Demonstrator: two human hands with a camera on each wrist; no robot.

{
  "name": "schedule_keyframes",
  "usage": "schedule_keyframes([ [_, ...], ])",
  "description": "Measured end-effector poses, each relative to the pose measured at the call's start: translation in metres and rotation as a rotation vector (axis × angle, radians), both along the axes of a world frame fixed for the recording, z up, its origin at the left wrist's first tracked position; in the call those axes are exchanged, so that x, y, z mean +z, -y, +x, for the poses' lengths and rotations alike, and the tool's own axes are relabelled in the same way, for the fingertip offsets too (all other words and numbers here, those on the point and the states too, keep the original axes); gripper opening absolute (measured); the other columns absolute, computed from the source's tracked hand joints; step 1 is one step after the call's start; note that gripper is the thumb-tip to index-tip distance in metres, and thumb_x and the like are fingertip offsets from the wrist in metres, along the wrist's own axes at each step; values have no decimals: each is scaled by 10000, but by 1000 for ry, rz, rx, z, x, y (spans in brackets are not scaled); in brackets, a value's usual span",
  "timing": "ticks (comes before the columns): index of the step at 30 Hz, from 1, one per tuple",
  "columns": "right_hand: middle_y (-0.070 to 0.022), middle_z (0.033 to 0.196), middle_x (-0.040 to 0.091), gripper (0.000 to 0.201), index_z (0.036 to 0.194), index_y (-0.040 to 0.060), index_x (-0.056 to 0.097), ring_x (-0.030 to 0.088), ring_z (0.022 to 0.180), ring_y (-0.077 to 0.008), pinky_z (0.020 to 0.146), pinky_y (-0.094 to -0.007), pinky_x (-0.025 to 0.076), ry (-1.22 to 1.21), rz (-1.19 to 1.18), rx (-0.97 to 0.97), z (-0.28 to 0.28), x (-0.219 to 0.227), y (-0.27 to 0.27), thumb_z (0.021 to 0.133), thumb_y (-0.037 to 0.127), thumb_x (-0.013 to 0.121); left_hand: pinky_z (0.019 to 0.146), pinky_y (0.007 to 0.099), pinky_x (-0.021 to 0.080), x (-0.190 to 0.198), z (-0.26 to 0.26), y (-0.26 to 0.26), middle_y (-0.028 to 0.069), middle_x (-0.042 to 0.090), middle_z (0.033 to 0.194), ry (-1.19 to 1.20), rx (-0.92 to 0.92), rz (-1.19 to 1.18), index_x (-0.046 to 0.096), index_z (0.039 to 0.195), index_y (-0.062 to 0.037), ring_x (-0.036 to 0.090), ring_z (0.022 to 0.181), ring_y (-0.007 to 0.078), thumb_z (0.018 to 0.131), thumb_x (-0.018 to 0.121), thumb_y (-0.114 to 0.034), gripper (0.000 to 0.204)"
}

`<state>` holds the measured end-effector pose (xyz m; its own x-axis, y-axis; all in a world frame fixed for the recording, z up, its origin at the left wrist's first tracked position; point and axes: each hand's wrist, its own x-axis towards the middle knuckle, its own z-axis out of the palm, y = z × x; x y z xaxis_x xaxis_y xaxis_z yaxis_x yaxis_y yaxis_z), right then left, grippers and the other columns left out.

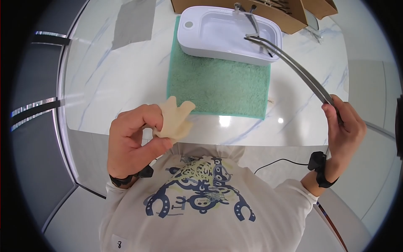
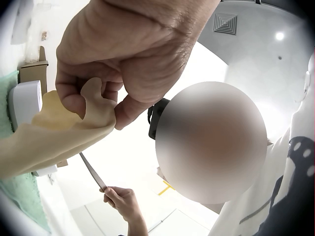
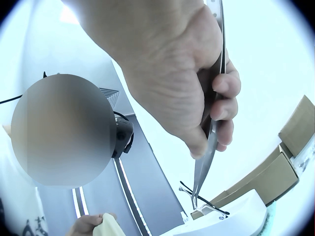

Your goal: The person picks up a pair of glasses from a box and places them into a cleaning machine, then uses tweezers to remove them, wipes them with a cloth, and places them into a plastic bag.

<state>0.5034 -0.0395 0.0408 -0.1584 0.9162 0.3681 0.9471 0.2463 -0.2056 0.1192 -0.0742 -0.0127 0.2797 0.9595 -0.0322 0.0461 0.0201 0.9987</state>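
Gripping tweezers (image 1: 322,94) that slant forward-left to the glasses (image 1: 253,22) at their tips over the tub (image 1: 189,38), the right hand (image 1: 346,126) is nearer those glasses than the left hand (image 1: 136,136), which pinches a cloth (image 1: 177,119).

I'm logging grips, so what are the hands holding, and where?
Left hand: beige cloth, pinched near one edge. Right hand: long metal tweezers, gripped toward the rear end.
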Motion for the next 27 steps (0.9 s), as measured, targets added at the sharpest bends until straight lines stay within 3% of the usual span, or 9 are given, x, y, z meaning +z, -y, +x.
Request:
schedule_keyframes([
  [15,-37,612,511,255,953,-15,732,405,511,-123,476,-275,304,14,-14,13,-1,0,-1,805,165,834,712,257,433,1,1,-1,27,647,831,1,-12,-16,617,855,-14,559,744,122,721,728,88,202],
  [27,-35,648,574,256,977,0,739,449,540,-110,486,-256,331,36,-1,-15,6,5,4,812,173,831,708,261,436,-1,4,-5,38,646,829,2,-50,36,610,849,-14,569,748,130,721,717,93,198],
])
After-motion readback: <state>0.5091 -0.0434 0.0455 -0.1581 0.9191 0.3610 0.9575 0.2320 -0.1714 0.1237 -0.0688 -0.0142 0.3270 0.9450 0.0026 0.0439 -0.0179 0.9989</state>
